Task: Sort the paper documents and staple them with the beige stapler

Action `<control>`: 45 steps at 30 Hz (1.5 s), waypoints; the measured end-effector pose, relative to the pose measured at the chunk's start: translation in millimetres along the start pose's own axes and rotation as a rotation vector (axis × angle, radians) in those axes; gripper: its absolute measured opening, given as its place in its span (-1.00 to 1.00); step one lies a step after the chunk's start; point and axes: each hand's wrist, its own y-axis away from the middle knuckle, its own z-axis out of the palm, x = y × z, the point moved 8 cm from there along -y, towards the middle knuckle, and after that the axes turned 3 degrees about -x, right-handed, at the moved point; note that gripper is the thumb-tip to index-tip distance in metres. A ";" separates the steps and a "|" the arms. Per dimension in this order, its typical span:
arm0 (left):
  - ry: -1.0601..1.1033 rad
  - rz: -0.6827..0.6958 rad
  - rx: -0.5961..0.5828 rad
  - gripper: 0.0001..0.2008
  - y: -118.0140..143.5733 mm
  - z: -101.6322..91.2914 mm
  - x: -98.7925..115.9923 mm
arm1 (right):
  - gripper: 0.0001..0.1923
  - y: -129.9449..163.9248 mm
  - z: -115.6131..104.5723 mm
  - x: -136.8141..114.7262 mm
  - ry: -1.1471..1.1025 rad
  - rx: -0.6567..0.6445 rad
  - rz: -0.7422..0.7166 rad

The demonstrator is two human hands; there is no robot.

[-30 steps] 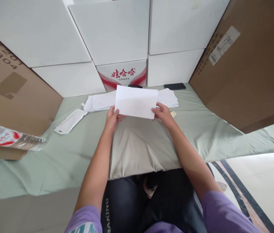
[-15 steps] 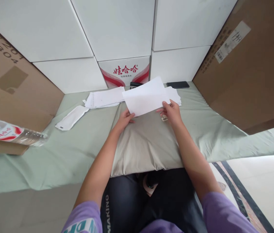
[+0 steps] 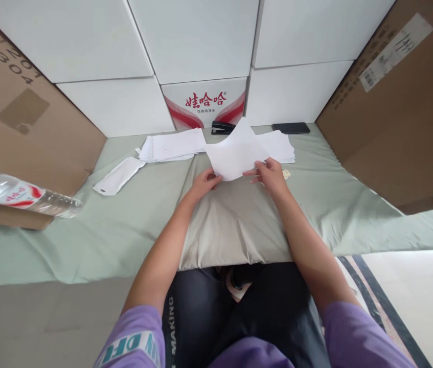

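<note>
Since a second ago the white sheet point(image 3: 235, 156) has turned from lying flat and square between the hands to standing tilted with one corner pointing up toward the boxes, and both hands have drawn closer together under it. Left hand point(image 3: 204, 183) pinches the sheet's lower left edge, thumb on top; right hand point(image 3: 271, 175) grips the lower right edge with fingers curled around it. Held just above the far end of the grey pillow point(image 3: 235, 225), the sheet overlaps the view of two paper stacks on the green bedsheet point(image 3: 124, 225): one stack point(image 3: 172, 145) to the left, another point(image 3: 279, 145) behind the right hand. A black stapler point(image 3: 223, 128) sits against the printed box point(image 3: 205, 104), and a dark phone point(image 3: 291, 128) lies near the right cardboard box point(image 3: 400, 102). A white envelope point(image 3: 118, 175) and a water bottle point(image 3: 20, 195) lie well apart on the left. Open bedsheet spreads to both sides of the pillow; boxes close off the far edge.
</note>
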 end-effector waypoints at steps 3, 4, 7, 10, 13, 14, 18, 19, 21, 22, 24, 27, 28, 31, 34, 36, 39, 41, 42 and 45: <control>-0.013 -0.018 0.015 -0.62 0.5 -1.0 -0.6 | -0.70 0.5 -8.1 -8.5 -0.030 0.096 -0.071; -0.013 -0.018 0.015 -0.64 0.6 -0.9 -0.3 | -0.70 0.6 -12.0 -12.5 -0.041 0.129 -0.096; -0.014 -0.003 -0.004 -0.72 0.9 0.7 2.4 | -0.72 -0.7 -32.6 -24.1 -0.066 0.260 -0.152; -0.025 -0.012 -0.003 -0.76 1.7 0.5 4.2 | -0.77 -6.0 -67.0 -31.8 -0.092 0.438 -0.162; -0.040 -0.029 -0.010 -0.77 2.3 1.1 4.6 | -0.81 -19.0 -99.5 -33.0 -0.124 0.559 -0.096; -0.043 -0.031 -0.016 -0.78 2.4 1.5 4.5 | -0.82 -25.5 -107.0 -32.0 -0.134 0.577 -0.059; -0.059 -0.025 -0.030 -0.80 2.1 2.7 3.1 | -0.79 -51.4 -124.1 -24.1 -0.120 0.652 0.062; -0.065 -0.025 -0.029 -0.80 2.0 2.6 2.7 | -0.78 -57.0 -125.6 -21.7 -0.094 0.666 0.076; -0.075 -0.030 -0.023 -0.80 1.9 2.1 2.1 | -0.76 -66.6 -126.3 -15.1 -0.011 0.672 0.107; -0.078 -0.034 -0.023 -0.81 1.9 2.1 2.2 | -0.76 -70.7 -125.7 -10.7 0.035 0.658 0.128; -0.079 -0.037 -0.022 -0.81 1.9 2.1 3.0 | -0.77 -76.4 -124.4 -0.2 0.114 0.620 0.179; -0.077 -0.033 -0.023 -0.81 1.5 2.6 4.4 | -0.78 -80.4 -124.9 12.2 0.160 0.583 0.212; -0.078 -0.034 -0.023 -0.82 1.2 2.7 4.3 | -0.78 -81.0 -126.0 14.5 0.160 0.584 0.210; -0.080 -0.034 -0.030 -0.82 0.0 3.3 2.7 | -0.76 -83.0 -129.0 18.6 0.131 0.591 0.209; -0.090 -0.025 -0.033 -0.82 -1.4 3.0 0.8 | -0.72 -85.6 -129.3 19.0 0.110 0.586 0.212; -0.102 -0.024 -0.036 -0.81 -2.0 2.8 -0.7 | -0.71 -86.5 -127.8 19.1 0.098 0.580 0.219; -0.104 -0.024 -0.040 -0.81 -2.6 2.8 -2.1 | -0.70 -86.7 -123.6 19.9 0.064 0.568 0.233; -0.096 -0.024 -0.041 -0.82 -2.5 2.9 -2.0 | -0.72 -87.0 -120.8 20.6 0.050 0.548 0.249; -0.093 -0.025 -0.040 -0.83 -2.3 2.8 -1.7 | -0.73 -87.3 -119.9 20.9 0.046 0.532 0.261; -0.093 -0.029 -0.041 -0.83 -1.5 2.9 -0.1 | -0.78 -88.0 -123.1 19.8 0.067 0.498 0.298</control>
